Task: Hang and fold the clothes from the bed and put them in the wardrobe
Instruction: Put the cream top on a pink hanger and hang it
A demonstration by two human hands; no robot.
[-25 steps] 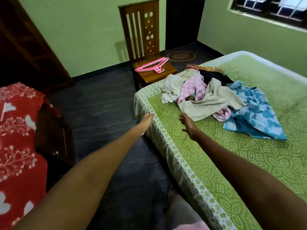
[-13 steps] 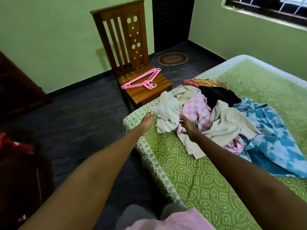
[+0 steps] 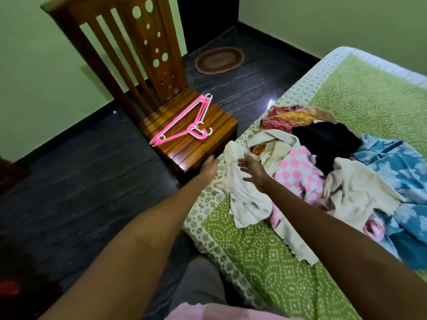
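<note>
Both your arms extend forward. Your right hand (image 3: 253, 170) is spread open, empty, over the cream cloth (image 3: 242, 192) in the clothes pile (image 3: 323, 176) on the bed (image 3: 265, 273). Your left hand (image 3: 209, 168), fingers straight, apparently touches its edge. Pink hangers (image 3: 184, 122) lie on the chair (image 3: 191, 146) beyond.

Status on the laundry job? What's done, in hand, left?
Done: nothing visible; the clothes pile lies unfolded on the bed, and the pink hangers sit unused on the chair.
In hand: both hands reach for the pile's near end, left hand open at the bed corner, right hand open over the cream cloth; nothing gripped.
Left: every garment to hang or fold, then put away; the wardrobe is out of view.
</note>
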